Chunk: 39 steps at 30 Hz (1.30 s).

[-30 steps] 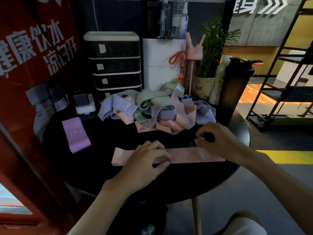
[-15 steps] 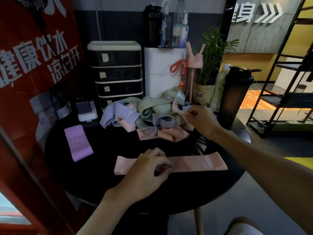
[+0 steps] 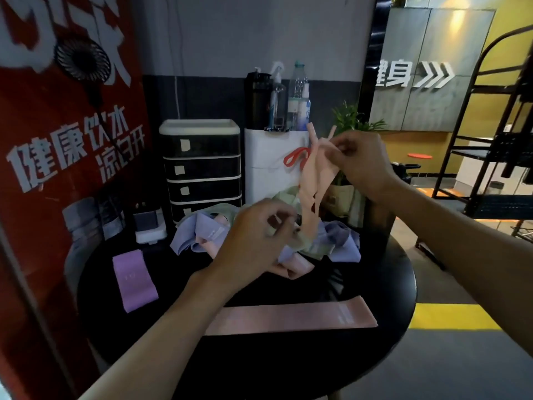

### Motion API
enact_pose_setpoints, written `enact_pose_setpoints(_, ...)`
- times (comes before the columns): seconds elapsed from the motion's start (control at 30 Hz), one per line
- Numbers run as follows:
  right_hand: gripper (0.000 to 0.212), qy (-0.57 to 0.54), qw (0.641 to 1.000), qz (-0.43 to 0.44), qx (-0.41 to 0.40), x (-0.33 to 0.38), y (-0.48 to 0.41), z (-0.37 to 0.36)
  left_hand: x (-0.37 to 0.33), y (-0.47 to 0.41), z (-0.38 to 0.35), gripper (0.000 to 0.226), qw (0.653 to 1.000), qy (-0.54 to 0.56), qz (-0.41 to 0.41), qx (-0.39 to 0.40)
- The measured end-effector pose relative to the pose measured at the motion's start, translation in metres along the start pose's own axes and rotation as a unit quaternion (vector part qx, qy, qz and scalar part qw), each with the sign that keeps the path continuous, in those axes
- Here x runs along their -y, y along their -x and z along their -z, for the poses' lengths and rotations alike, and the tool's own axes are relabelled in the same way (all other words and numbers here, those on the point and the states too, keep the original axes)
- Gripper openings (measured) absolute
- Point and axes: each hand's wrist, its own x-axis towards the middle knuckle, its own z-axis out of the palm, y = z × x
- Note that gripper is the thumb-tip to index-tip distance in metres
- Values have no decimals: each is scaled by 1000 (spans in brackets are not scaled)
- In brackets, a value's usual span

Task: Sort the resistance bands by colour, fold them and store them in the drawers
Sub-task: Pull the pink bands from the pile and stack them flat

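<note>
My right hand [image 3: 359, 163] pinches the top of a pink resistance band [image 3: 313, 186] and holds it up above the pile of bands [image 3: 331, 243]. That pile mixes purple, green and pink bands at the back of the round black table [image 3: 288, 368]. My left hand [image 3: 253, 241] hovers at the band's lower end with fingers curled, pinching it. A second pink band [image 3: 291, 314] lies flat near the table's front. A folded purple band [image 3: 134, 280] lies at the left. The black drawer unit [image 3: 202, 171] stands behind the pile, all drawers closed.
A white box [image 3: 271, 166] with bottles on top stands beside the drawers. A potted plant [image 3: 350, 157] sits behind my right hand. A small white device [image 3: 150, 226] is left of the pile. A red banner [image 3: 57, 168] is on the left, a black rack [image 3: 490, 140] on the right.
My right hand has pulled a pink band up out of the pile. My left hand left the flat pink band and rose to the hanging band's lower end. The view tilted upward.
</note>
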Motion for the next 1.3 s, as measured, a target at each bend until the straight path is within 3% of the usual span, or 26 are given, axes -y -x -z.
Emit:
enact_pose_setpoints(0.43, 11, -161, 986, 24, -34, 61, -5, 25, -43, -58, 14, 17, 990, 96, 43, -89)
enact_pose_setpoints(0.57, 15, -178, 983, 20, -26, 66, 1, 25, -39, -55, 20, 23, 983, 151, 79, -62)
enact_pose_setpoints(0.83, 11, -159, 985, -66, -25, 49, 2, 16, -39, -49, 24, 22, 981, 154, 74, -96)
enact_pose_setpoints(0.93, 3, -129, 987, -99, 12, 39, 4, 12, -44, -52, 28, 18, 983, 145, 22, -112)
enact_pose_setpoints(1.03, 12, -105, 987, -112, 55, 35, 7, 6, -48, -59, 31, 16, 984, 131, 10, -116)
enact_pose_setpoints(1.2, 26, -136, 988, -46, 53, 48, 24, 5, -46, -73, 35, 14, 985, 105, 21, -132)
enact_pose_setpoints(1.3, 24, -180, 978, 3, 103, 53, 35, 3, -47, -76, 38, 13, 984, 98, 29, -147)
